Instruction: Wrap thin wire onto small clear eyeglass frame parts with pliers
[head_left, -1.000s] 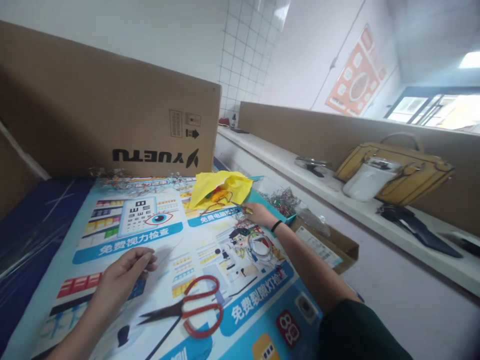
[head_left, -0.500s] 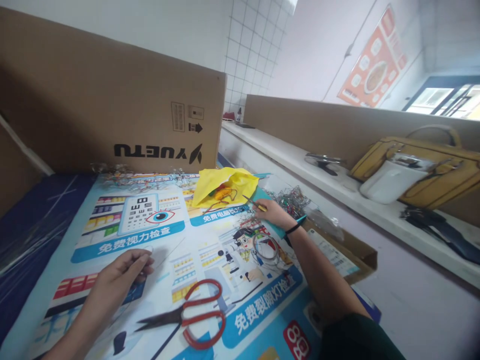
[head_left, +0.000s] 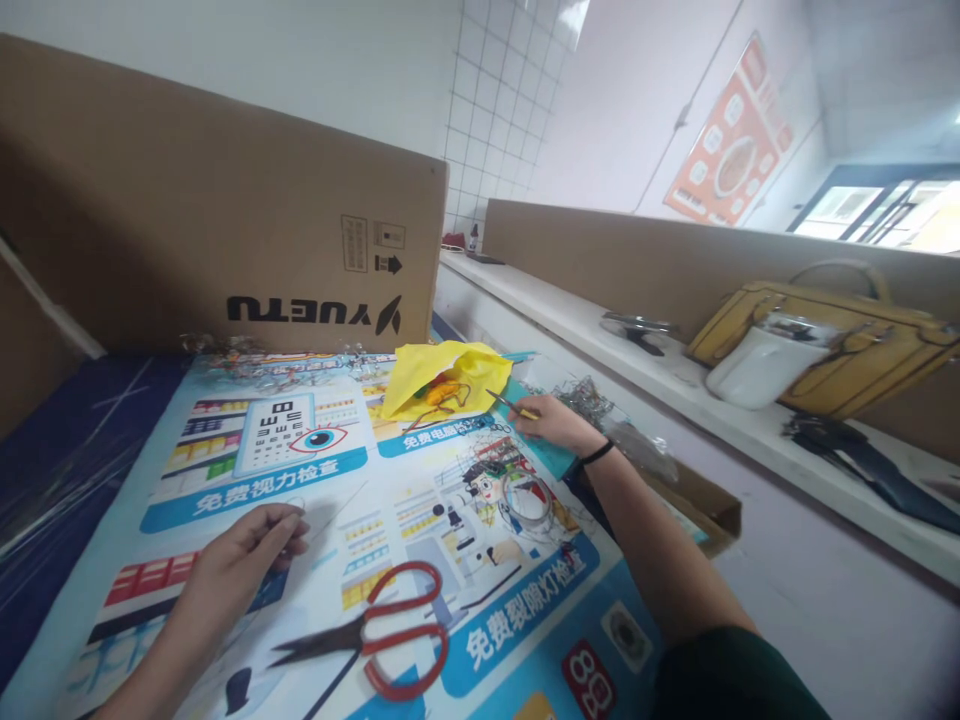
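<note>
My left hand [head_left: 259, 550] is closed in a pinch over the printed sheet [head_left: 352, 545]. A thin wire [head_left: 341, 503] sticks out from its fingertips toward the upper right. My right hand [head_left: 559, 422] is closed round a slim pointed tool with a yellow handle [head_left: 516, 405], its exact kind too small to tell. That tool's tip points left, toward an open yellow bag [head_left: 405, 380] with orange items and cords inside. Below my right hand lies a coil of thin wire [head_left: 529, 498]. Red-handled scissors [head_left: 405, 633] lie between my hands, blades pointing left.
A tall cardboard box [head_left: 202, 230] stands behind the sheet. Tangled wire pieces [head_left: 581, 400] lie beyond my right hand, near an open carton [head_left: 709, 505]. On the white ledge [head_left: 566, 320] at right are a white cup [head_left: 769, 360] and a yellow handbag [head_left: 832, 320].
My right hand has shifted very slightly to the right with the yellow-handled tool. My left hand stays almost in place. The camera view has turned a little.
</note>
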